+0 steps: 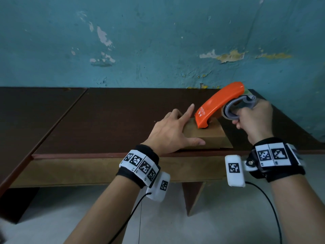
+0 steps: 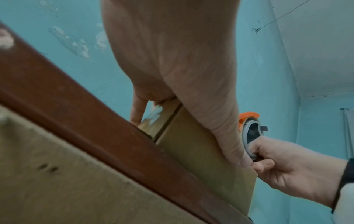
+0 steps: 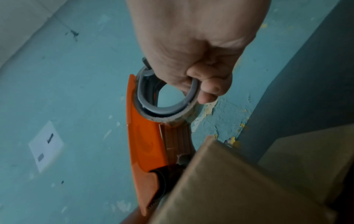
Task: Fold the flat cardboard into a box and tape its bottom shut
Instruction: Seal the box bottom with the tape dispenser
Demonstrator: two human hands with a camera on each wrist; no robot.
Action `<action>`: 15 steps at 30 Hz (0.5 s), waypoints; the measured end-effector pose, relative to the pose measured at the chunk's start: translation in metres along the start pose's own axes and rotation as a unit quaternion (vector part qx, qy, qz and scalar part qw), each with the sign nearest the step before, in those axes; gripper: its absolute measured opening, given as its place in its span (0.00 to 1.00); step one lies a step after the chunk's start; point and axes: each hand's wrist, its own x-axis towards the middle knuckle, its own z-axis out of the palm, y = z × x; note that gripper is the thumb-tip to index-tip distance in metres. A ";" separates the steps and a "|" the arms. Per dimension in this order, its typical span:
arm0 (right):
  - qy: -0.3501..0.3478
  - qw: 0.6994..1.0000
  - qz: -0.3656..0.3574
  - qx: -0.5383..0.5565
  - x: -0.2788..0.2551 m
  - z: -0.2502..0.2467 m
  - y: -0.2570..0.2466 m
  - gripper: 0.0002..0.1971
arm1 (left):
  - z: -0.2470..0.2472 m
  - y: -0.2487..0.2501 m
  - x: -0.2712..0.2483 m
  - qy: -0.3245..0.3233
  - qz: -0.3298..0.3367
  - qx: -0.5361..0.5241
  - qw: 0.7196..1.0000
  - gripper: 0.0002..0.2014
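Observation:
A small brown cardboard box (image 1: pixel 207 133) stands on the dark table near its front edge. My left hand (image 1: pixel 173 130) lies flat on the box's left side, thumb along the front face and index finger lifted. An orange tape dispenser (image 1: pixel 218 105) is gripped at its grey ring by my right hand (image 1: pixel 253 120). The dispenser's nose touches the box top. In the left wrist view the box (image 2: pixel 193 150) shows under my palm, with the dispenser (image 2: pixel 249 119) behind it. The right wrist view has the dispenser (image 3: pixel 147 141) meeting the box (image 3: pixel 226 186) edge.
The dark wooden table (image 1: pixel 105 120) runs left with bare surface, its front edge (image 1: pixel 88 155) close to my wrists. A teal wall (image 1: pixel 158 41) with peeling paint stands right behind the table. Cables hang from both wrist cameras.

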 end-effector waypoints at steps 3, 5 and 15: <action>0.008 0.999 -0.010 -0.032 0.001 0.002 0.001 0.06 | 0.000 0.000 0.000 -0.003 0.000 0.015 1.000 0.55; 0.011 0.999 -0.012 -0.041 0.002 0.003 0.000 0.08 | 0.000 0.001 0.001 -0.011 0.004 0.020 1.000 0.53; 0.008 1.000 -0.006 -0.026 0.003 0.003 0.005 0.07 | -0.011 0.015 0.004 -0.076 0.052 0.133 0.987 0.48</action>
